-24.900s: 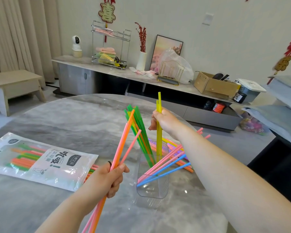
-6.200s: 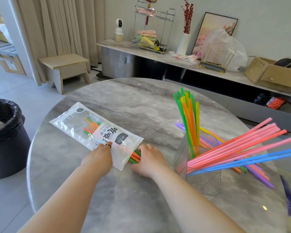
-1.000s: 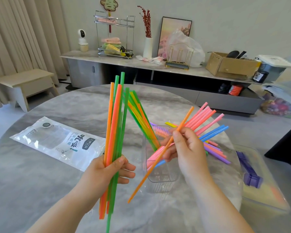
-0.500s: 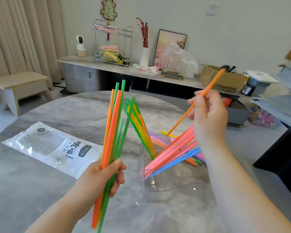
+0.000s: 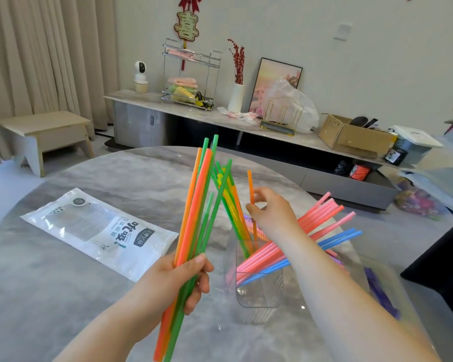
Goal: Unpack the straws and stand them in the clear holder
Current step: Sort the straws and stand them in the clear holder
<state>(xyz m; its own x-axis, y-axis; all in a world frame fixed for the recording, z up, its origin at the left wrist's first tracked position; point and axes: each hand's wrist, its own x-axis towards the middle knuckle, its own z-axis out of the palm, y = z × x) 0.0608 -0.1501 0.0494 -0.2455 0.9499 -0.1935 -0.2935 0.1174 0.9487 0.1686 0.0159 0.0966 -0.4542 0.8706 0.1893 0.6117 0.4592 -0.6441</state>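
A clear holder [image 5: 259,288] stands on the grey marble table [image 5: 63,296]. Green, yellow and orange straws stand in it, and pink straws [image 5: 322,218] and blue straws [image 5: 340,237] lean out to the right. My left hand [image 5: 178,280] grips a bundle of orange and green straws [image 5: 196,218], held upright just left of the holder. Above the holder, my right hand [image 5: 270,212] pinches a single orange straw [image 5: 250,186], upright, its lower end down among the standing straws. The flat straw bag [image 5: 100,231] lies to the left.
A clear tray with purple items [image 5: 385,288] sits at the table's right edge. Several loose straws lie on the table behind the holder. Beyond the table are a low sideboard [image 5: 220,121], a wooden stool [image 5: 42,137] and a cardboard box [image 5: 351,137].
My right hand took one orange straw from the bundle, lifted it high to the right, then brought it down upright into the holder. The left hand's bundle stayed in place.
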